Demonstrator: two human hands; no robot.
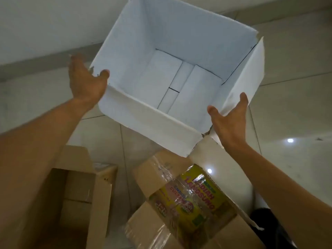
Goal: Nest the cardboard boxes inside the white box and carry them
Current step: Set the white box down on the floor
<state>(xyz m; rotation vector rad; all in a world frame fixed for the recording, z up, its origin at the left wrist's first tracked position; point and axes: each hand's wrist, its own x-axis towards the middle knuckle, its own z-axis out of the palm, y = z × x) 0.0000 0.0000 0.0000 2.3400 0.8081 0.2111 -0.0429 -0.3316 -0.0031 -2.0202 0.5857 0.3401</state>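
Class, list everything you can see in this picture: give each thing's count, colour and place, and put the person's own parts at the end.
white box: one, white inside and out, open and empty, tilted toward the camera at upper centre, between both hands.
open cardboard box: one, brown, lower left on the floor, top open.
printed cardboard box: one, brown with a yellow and pink printed panel and clear tape, lower centre.
floor tiles: many, pale grey and glossy, with two reflected light spots at right.
wall: one, off-white, upper left.
left hand: one, open, thumb at the white box's left corner.
right hand: one, open, at the box's right flap.
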